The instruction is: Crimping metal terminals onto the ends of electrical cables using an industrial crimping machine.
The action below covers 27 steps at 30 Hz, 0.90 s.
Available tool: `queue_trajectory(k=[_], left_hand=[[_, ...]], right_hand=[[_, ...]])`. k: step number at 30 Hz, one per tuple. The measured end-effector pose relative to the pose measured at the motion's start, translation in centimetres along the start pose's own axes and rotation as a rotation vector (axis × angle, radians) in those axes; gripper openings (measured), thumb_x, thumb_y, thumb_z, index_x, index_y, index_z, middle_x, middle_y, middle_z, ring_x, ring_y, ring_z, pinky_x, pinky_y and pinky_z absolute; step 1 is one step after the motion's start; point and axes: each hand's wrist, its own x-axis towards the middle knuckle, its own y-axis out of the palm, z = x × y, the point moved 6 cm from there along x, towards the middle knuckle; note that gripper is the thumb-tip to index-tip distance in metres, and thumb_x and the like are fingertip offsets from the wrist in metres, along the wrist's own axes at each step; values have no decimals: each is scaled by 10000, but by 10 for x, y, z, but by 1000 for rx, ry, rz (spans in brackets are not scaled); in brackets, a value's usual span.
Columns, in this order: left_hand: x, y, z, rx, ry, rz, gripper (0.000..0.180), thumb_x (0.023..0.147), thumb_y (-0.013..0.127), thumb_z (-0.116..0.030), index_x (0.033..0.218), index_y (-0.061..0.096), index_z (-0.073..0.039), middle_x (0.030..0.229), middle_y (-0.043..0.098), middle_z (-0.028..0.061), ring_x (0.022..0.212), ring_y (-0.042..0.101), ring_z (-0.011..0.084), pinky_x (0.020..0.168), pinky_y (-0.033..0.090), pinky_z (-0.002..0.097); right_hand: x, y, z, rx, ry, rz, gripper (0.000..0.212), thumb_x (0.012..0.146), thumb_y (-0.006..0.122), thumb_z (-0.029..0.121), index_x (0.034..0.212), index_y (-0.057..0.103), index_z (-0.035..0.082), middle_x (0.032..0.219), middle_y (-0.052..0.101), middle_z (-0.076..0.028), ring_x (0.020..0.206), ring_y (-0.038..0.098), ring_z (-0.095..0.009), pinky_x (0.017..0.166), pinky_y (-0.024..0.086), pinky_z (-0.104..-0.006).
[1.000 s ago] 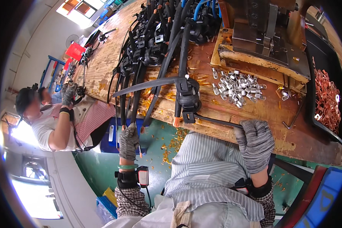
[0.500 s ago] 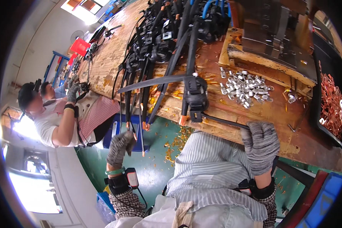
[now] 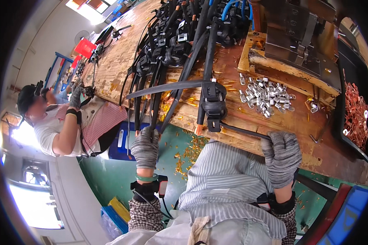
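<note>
1. I judge the step in hand wants the lead (image 3: 245,131) held steady, without tugging the holder (image 3: 213,93) near the edge of the surface (image 3: 122,49), and the cables (image 3: 160,75) handled singly.
2. The right hand (image 3: 281,159) pinches the lead at its end.
3. The left hand (image 3: 145,148) curls where the cables overhang; its closure is hidden, so I cannot tell the grip.
</note>
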Motion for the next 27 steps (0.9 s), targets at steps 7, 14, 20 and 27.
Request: queue_trajectory(k=[7,14,20,27], left_hand=[[-6,-5,-6,255,49,-15,204,889,526,-273,899,613,-88,713,620,132,647,602,319,580,470,411],[-10,3,7,264,-29,45,248,897,481,-339,821,590,-130,644,589,138,611,586,344,536,445,454],[-11,-25,2,520,25,513,404,880,424,-474,801,625,-133,672,600,146,652,598,334,585,451,455],[48,-28,-23,-163,91,274,242,891,559,-203,1036,609,-17,850,647,84,785,603,144,737,473,268]], right_hand=[[-1,1,0,5,3,9,239,714,697,178,910,596,84,803,551,-84,736,554,-271,624,473,-377],[0,-1,-1,16,3,8,224,720,693,186,901,607,86,808,552,-80,740,556,-266,623,475,-371],[0,4,-2,30,14,37,234,716,694,193,898,606,77,799,546,-85,729,555,-268,619,473,-374],[2,-3,-4,13,31,-2,207,713,692,183,862,603,71,805,550,-85,732,553,-269,624,477,-375]])
